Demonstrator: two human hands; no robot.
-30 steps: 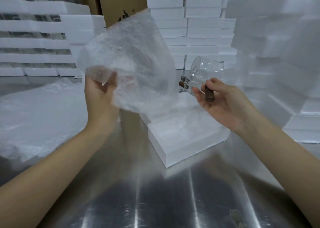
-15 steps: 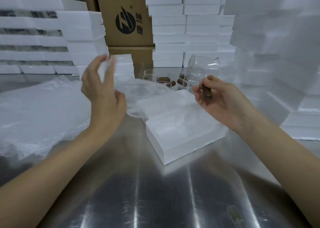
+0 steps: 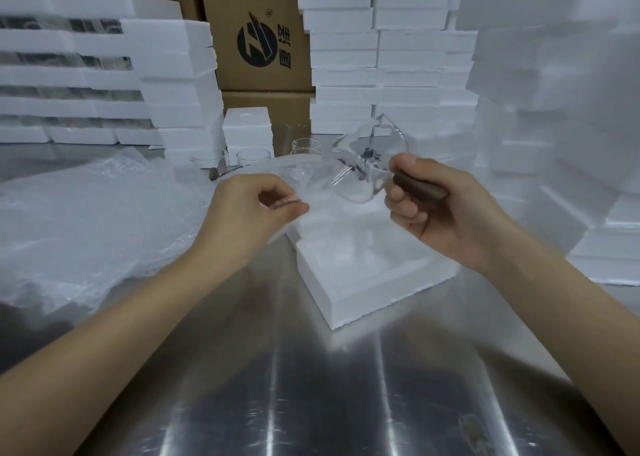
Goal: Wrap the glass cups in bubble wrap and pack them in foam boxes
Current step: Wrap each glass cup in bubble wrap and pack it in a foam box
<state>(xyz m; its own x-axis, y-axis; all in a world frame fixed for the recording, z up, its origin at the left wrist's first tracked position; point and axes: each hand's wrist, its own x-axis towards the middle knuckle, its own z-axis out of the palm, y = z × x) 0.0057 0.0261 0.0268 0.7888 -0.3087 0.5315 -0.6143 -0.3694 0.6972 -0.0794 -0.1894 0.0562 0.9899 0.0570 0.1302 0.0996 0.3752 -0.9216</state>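
Head view: right hand (image 3: 450, 213) grips a fragile glass cup (image 3: 363, 165) by its dark handle (image 3: 419, 187); left hand (image 3: 249, 210) pinches limp bubble wrap (image 3: 298, 175).

A shiny metal worktop (image 3: 311, 386) carries an open foam box (image 3: 363, 282), a bubble wrap pile (image 3: 86, 220) at left, empty glass cups (image 3: 252, 156) and foam box stacks (image 3: 346, 75) behind.
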